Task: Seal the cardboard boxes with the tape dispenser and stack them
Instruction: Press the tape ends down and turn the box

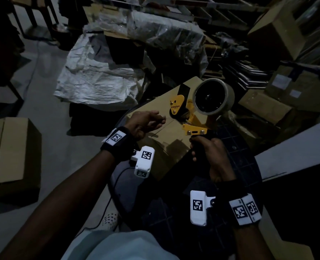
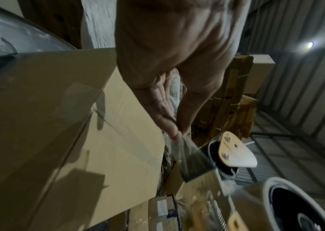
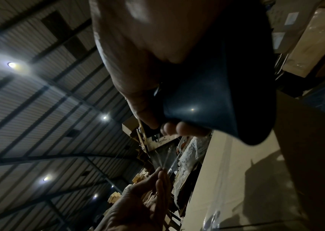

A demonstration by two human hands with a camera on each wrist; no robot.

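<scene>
A brown cardboard box [image 1: 174, 136] lies in front of me, flaps closed, with a strip of clear tape along its seam [image 2: 137, 145]. My right hand [image 1: 207, 152] grips the black handle [image 3: 207, 101] of a yellow tape dispenser [image 1: 191, 117], held over the box's far right part. Its tape roll [image 1: 213, 96] points up and to the right. My left hand [image 1: 146, 122] is just left of the dispenser's head. Its thumb and fingers [image 2: 177, 131] pinch the free end of the clear tape [image 2: 193, 159], which runs taut from the dispenser [image 2: 234, 151].
A second cardboard box [image 1: 11, 152] sits on the grey floor at left. Crumpled white sheeting [image 1: 99, 72] and plastic-wrapped goods lie behind. More boxes [image 1: 279, 34] are stacked at right. A black gridded platform [image 1: 236, 152] is under the box, and a cable [image 1: 116, 186] runs by my foot.
</scene>
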